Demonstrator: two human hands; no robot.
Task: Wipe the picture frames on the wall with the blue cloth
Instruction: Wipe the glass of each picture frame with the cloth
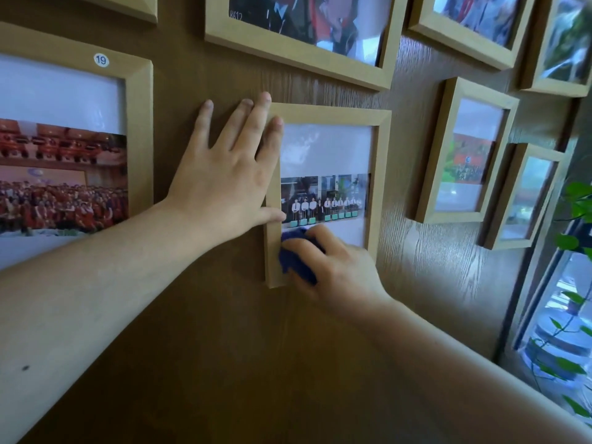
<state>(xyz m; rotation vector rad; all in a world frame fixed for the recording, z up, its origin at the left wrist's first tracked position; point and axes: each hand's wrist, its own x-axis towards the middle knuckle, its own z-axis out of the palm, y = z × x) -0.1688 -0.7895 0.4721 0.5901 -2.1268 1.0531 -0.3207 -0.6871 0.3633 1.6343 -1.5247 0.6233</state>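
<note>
A small light-wood picture frame [381,174] hangs on the brown wood-grain wall [224,331], holding a photo of a row of people. My left hand [224,174] lies flat with fingers spread on the wall, its index finger and thumb resting on the frame's left edge. My right hand [336,267] presses a bunched dark blue cloth [294,257] against the frame's lower left corner, over the glass and the bottom rail. The hand hides most of the bottom rail.
More light-wood frames surround it: a large one [141,123] with a "19" sticker at left, one [301,56] above, two [464,149] [525,197] at right, others at top right. A window [557,315] and green vine leaves [576,206] are at far right.
</note>
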